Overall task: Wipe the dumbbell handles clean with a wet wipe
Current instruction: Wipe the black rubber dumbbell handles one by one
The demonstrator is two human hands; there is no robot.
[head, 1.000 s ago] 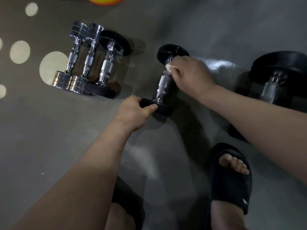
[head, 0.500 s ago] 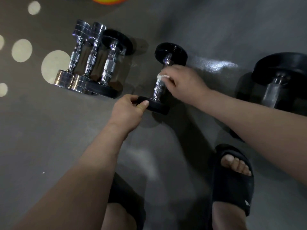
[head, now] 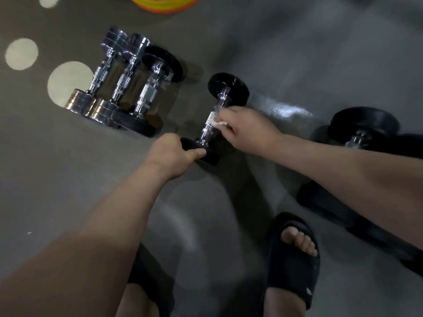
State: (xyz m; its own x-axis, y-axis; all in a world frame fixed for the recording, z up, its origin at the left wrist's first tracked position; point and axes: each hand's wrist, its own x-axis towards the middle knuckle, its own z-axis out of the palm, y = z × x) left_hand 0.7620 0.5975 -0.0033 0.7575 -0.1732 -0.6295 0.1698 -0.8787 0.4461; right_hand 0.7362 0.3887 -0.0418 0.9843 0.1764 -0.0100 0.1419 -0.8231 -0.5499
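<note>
We're mid-task, wiping one handle. The small black-plated dumbbell (head: 229, 88) lies on the floor (head: 297, 53), between a row of three dumbbells (head: 124, 82) on our left and a bigger black dumbbell (head: 364, 122) on our right. No floor edge is in view.

The left grip (head: 170, 154) is clamped on its near plate, thumb on top, steadying it. The right grip (head: 249, 129) is closed on the wet wipe (head: 218, 122), pressing it to the middle of the chrome handle (head: 206, 132).

As we judge it, this handle is partly done, and the bare stretch by the near plate is likely left. We can't tell whether the other four handles are clean: no wet sheen or marks are readable in this dim light. Best guess: at least the big one is left.
</note>
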